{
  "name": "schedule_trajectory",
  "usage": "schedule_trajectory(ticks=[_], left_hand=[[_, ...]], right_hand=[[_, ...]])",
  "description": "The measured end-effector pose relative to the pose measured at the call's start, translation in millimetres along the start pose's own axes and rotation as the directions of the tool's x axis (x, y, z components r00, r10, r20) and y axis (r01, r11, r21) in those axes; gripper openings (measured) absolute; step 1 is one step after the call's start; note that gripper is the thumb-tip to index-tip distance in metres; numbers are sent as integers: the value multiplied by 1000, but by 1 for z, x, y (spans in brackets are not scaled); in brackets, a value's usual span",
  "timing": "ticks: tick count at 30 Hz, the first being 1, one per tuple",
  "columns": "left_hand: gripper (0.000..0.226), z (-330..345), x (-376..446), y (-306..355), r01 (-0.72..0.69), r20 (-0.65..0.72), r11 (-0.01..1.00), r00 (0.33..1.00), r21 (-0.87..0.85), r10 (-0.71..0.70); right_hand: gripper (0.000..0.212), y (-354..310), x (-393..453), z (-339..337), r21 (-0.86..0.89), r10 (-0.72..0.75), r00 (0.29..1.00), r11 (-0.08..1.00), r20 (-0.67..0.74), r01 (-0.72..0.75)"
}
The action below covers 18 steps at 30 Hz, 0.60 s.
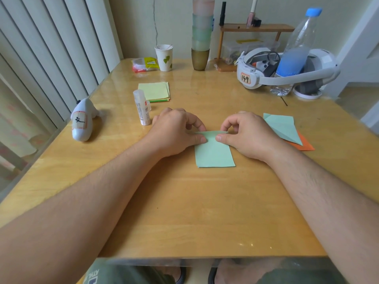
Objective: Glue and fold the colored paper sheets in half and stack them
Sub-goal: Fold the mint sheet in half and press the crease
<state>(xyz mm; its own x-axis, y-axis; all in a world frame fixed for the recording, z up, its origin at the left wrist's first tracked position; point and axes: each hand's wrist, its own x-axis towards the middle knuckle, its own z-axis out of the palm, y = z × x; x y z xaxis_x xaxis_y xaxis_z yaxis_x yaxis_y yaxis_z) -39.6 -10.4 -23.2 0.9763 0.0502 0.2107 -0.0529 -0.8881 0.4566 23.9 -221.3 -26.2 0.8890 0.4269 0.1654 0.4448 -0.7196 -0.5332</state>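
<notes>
A light green folded paper sheet (214, 153) lies at the middle of the wooden table (184, 212). My left hand (174, 132) and my right hand (246, 133) pinch its far edge from either side, thumbs on top. A white glue stick (142, 107) stands upright just left of my left hand. A pile of yellow-green paper sheets (154, 91) lies behind the glue stick. To the right rests a folded light green sheet (284, 127) on top of an orange sheet (303, 144).
A white shark-shaped toy (83, 120) lies at the left edge. At the back stand a paper cup (164, 57), a tall stack of plastic cups (202, 33), a small wooden shelf (256, 28), a white headset (287, 67) and a water bottle (295, 52).
</notes>
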Motion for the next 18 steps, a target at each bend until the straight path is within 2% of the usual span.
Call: schedule_trajectory(ticks=[7,18], left_hand=[[19,7,3,5,-36,-41,999,999,2,36],[14,8,3,2,-13,-18,1000,1000,-3,13]], right_hand=[[19,-10,2,7,-18,-33,999,999,3,34],[16,-6,3,4,-20,-28,1000,999,11,28]])
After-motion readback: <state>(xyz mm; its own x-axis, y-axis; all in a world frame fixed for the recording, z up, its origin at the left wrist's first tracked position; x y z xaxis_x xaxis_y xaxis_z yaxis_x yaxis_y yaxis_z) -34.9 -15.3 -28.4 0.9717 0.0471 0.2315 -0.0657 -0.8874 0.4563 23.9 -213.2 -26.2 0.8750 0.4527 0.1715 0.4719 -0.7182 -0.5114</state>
